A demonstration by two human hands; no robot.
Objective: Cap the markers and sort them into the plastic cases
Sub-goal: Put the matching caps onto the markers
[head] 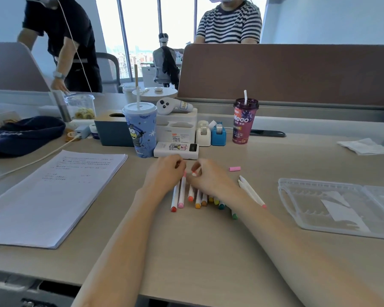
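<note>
While both hands work over the row of markers (pixel 197 199) on the tabletop (pixel 186 251), capping appears in hand: left hand (pixel 164 171) fingers clenched on a pink marker (pixel 181 191), right hand (pixel 208 176) fingers pinching a small cap (pixel 194 173). Next: seat cap on tip. Plastic case (pixel 333 204) lies open, well right of the row, partly cut off. Markers under the right hand hidden.

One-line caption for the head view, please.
Both hands, left and right, work over a row of markers on the desk; loose pink cap and open case lie right.
</note>
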